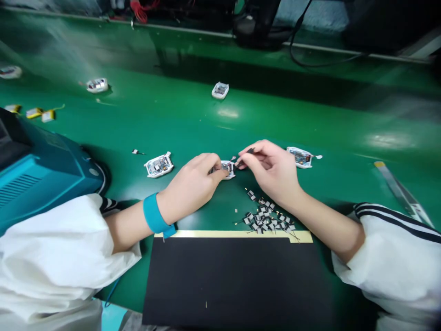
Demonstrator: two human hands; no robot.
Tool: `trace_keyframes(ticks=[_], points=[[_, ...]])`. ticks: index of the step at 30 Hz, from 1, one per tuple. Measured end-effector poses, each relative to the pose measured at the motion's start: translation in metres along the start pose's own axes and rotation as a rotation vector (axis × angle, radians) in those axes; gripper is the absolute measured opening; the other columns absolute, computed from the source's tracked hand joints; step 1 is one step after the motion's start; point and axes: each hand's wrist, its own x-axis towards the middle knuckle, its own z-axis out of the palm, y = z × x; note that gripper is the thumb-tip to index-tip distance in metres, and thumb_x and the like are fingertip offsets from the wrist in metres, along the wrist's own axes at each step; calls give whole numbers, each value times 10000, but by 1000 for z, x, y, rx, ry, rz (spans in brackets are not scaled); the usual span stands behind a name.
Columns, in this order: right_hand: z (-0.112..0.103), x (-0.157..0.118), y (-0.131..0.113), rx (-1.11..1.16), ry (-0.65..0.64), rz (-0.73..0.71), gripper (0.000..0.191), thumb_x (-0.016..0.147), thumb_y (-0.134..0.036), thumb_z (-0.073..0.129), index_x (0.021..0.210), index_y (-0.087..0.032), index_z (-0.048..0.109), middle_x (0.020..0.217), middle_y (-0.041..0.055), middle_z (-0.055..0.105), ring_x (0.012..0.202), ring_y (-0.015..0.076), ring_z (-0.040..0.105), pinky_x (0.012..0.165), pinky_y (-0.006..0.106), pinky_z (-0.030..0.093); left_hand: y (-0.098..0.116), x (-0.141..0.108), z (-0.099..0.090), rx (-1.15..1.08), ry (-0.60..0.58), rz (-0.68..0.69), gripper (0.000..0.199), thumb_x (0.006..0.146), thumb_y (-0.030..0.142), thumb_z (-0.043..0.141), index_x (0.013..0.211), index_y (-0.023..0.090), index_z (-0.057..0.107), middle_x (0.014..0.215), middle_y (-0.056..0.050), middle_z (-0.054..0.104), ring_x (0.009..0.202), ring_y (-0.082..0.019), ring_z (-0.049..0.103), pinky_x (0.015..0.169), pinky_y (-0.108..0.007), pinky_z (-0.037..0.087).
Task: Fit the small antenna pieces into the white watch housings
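Head view, glossy green tabletop (186, 128), dark clutter behind

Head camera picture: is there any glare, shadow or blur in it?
Head view: glare patches on the green table, one near the middle, a wider one at right; a broad dark band, shadow or reflection, across its far side; right sleeve looks soft; loose small parts fairly distinct, their finest detail lost.
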Motion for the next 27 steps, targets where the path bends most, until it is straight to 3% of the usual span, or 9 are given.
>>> trace_keyframes(ticks=[4,8,12,15,18,20,22,27], points=[[-17,5,-6,156,84,132,87,831,-248,422,780,-180,440,630,-27,487,523,74,536,516,210,464,3,-1,-3,24,-53,-33,253,851,178,350,897,157,598,822,-59,532,788,-145,495,688,-256,445],[-28,3,-7,-158,-169,135,74,805,-207,430,763,-166,474,630,-21,471,553,68,465,502,188,384,11,-4,-10,30,-70,-157,295,854,248,359,1092,148,503,797,-53,532,700,-147,485,624,-269,440],[-25,-1,-8,-328,-423,159,32,735,-177,504,747,-151,518,639,-25,490,526,55,399,487,180,330,9,-3,-16,-324,3,-225,405,824,169,366,1227,130,345,805,-29,531,687,-109,487,629,-226,443],[-21,-2,-11,-339,-470,143,81,707,-225,569,732,-150,551,679,-21,523,553,54,415,514,178,338,-1,1,-16,-489,-41,-166,574,736,95,425,1278,167,252,1032,-51,519,928,-139,474,830,-285,424],[-19,-2,-14,-338,-524,143,135,676,-250,623,753,-152,571,702,-20,537,564,55,424,526,178,348,-10,3,-12,-539,-233,-60,716,703,101,479,1322,192,130,1266,-68,387,1175,-193,317,985,-375,310],[-18,-3,-14,-353,-538,139,133,683,-252,625,763,-153,584,698,-18,540,560,57,431,529,181,354,-13,3,-9,-534,-307,-31,700,725,140,505,1321,199,142,1296,-74,356,1187,-203,308,989,-386,300],[-17,-4,-14,-377,-527,100,114,717,-262,600,754,-155,599,700,-12,550,578,62,456,550,186,367,-13,2,-5,-526,-306,-26,650,752,208,528,1307,193,192,1261,-82,390,1142,-200,355,966,-372,325],[-11,-13,-14,-545,-452,-183,154,782,-275,533,776,-152,625,735,22,554,710,109,505,643,217,408,-13,2,-2,-488,-234,-60,608,709,426,587,1204,138,382,1006,-86,508,945,-183,457,846,-322,409]])
